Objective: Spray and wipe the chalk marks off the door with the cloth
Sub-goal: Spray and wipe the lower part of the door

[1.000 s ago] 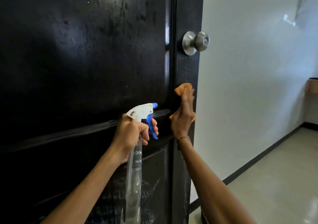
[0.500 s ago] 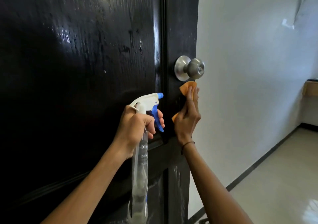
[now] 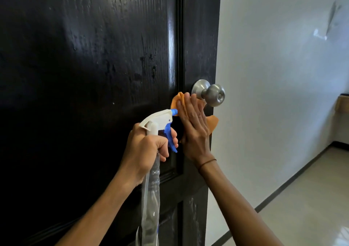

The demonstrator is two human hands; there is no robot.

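While our left hand is gripping the spray bottle ready, we are pressing the cloth flat-fingered with our right hand against the door's edge below the knob to scrub.

One view only — a wide-angle camera worn on the person's head, close to the door and facing it slightly from the left. It looks forward and a little down along both forearms, which enter from the bottom edge. Just above and right of the right fingers sits the knob; farther right the view opens onto a white wall and floor — lines bow near the edges.
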